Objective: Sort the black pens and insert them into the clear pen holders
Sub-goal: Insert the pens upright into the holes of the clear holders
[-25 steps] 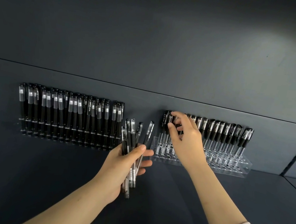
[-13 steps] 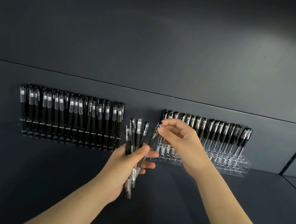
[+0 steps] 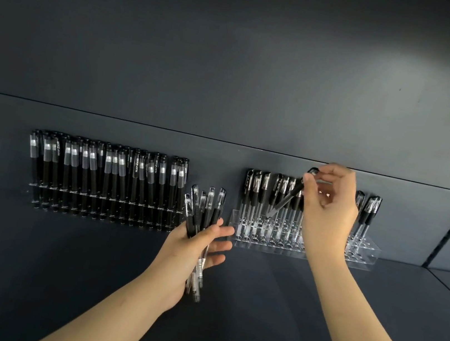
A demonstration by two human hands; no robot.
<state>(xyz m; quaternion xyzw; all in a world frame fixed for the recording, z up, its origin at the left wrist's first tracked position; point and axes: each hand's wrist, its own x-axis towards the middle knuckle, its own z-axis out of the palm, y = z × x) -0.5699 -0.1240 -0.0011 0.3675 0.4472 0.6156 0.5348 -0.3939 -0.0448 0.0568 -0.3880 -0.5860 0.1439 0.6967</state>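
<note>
The full holder point(image 3: 102, 204) beyond the left hand point(image 3: 191, 250) looks done; the right hand point(image 3: 328, 212) pinches a pen point(image 3: 286, 200) over the part-filled holder point(image 3: 363, 255), while the left grips a waiting bundle point(image 3: 203, 211).

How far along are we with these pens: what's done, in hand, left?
Done: the left holder looks full; the right holder carries a back row of pens. In hand: the right hand pinches one pen, tilted, tip down toward the right holder. Left: the bundle that the left hand grips, with front holes empty.
</note>
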